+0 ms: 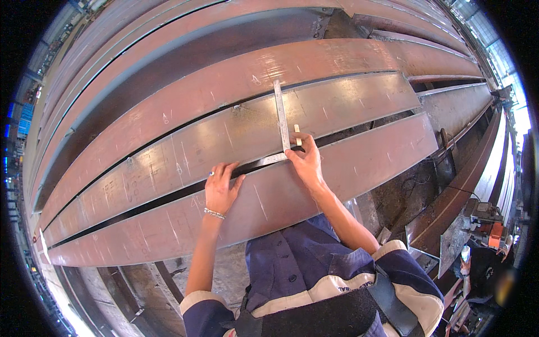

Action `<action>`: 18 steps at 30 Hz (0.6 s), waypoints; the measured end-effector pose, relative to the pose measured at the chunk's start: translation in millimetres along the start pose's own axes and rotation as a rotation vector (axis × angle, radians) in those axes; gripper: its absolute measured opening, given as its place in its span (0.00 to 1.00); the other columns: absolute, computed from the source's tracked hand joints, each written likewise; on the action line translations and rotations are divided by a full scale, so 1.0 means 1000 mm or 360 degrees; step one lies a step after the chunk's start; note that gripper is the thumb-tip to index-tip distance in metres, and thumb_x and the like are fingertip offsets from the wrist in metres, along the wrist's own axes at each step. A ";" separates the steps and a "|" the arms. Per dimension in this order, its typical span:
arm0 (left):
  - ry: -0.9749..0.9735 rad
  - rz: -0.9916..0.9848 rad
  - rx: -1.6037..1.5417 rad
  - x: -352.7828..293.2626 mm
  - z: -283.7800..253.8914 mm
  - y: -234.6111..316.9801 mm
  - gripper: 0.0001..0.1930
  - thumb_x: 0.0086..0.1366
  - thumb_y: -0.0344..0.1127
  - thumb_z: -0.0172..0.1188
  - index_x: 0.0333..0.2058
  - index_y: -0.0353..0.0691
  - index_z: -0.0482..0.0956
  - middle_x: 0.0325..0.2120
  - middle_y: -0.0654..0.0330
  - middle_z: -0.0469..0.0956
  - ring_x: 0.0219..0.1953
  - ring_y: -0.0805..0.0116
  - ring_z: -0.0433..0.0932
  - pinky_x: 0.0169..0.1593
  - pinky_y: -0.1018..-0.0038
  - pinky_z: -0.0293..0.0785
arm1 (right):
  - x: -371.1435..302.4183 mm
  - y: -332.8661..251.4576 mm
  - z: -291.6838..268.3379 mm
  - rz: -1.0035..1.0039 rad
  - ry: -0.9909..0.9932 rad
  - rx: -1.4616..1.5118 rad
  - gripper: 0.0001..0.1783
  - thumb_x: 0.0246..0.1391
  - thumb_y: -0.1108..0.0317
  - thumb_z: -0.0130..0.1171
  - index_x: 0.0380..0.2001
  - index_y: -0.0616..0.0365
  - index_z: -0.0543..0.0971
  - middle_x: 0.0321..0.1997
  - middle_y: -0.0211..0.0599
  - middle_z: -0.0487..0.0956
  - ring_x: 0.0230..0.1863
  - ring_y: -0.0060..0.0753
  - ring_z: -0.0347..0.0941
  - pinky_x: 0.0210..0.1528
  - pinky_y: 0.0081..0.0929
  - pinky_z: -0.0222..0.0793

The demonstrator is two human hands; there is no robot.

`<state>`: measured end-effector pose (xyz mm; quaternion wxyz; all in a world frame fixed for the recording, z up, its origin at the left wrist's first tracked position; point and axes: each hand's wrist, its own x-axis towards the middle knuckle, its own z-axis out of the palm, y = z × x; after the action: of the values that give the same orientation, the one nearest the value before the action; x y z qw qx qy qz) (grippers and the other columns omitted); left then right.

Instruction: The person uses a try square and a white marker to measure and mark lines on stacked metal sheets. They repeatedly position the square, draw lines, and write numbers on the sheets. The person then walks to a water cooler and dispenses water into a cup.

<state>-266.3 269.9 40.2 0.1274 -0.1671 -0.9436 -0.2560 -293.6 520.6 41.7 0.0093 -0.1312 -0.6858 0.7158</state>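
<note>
Head view: square against right fingers.

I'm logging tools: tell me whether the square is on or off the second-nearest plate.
On: the square has its long arm across that plate, with the right hand at the square's corner.

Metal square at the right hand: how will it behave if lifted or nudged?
Probably stiff: the long leg of the metal square looks straight and unbent. Likely light, since both legs look thin and narrow. A nudge at the far tip may swivel it, because the right hand is at its corner and that tip has no hand on it.
</note>
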 end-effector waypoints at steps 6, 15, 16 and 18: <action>0.0010 0.0059 0.0085 0.010 0.006 0.005 0.18 0.57 0.41 0.68 0.45 0.43 0.79 0.37 0.59 0.77 0.38 0.56 0.77 0.39 0.64 0.75 | 0.005 -0.020 -0.011 0.0035 -0.0110 0.0219 0.28 0.52 0.77 0.63 0.56 0.63 0.68 0.52 0.45 0.76 0.40 0.29 0.78 0.43 0.25 0.72; -0.0281 -0.1850 -0.1709 -0.002 0.005 0.047 0.28 0.65 0.57 0.61 0.45 0.31 0.80 0.31 0.53 0.84 0.25 0.71 0.80 0.29 0.79 0.72 | 0.015 -0.034 -0.039 0.0018 -0.0238 0.0466 0.30 0.50 0.73 0.66 0.56 0.65 0.70 0.52 0.45 0.76 0.51 0.29 0.72 0.54 0.26 0.68; -0.0195 -0.1885 -0.1867 -0.003 0.008 0.051 0.30 0.66 0.57 0.60 0.46 0.30 0.79 0.33 0.52 0.84 0.26 0.72 0.80 0.29 0.81 0.71 | 0.017 -0.030 -0.039 0.0054 -0.0237 0.0422 0.29 0.50 0.73 0.66 0.56 0.65 0.70 0.53 0.45 0.76 0.51 0.29 0.72 0.53 0.26 0.69; 0.0158 -0.2013 -0.2052 -0.001 0.016 0.053 0.26 0.66 0.49 0.62 0.45 0.25 0.78 0.34 0.49 0.84 0.29 0.66 0.83 0.32 0.79 0.76 | 0.019 -0.022 -0.036 0.0126 -0.0238 0.0335 0.28 0.50 0.73 0.66 0.55 0.65 0.70 0.53 0.45 0.75 0.50 0.30 0.73 0.52 0.26 0.70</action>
<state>-247.4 321.0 49.6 -0.1148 0.3549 -0.5262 -0.7642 -308.2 561.2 58.9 -0.0563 -0.1029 -0.5999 0.7915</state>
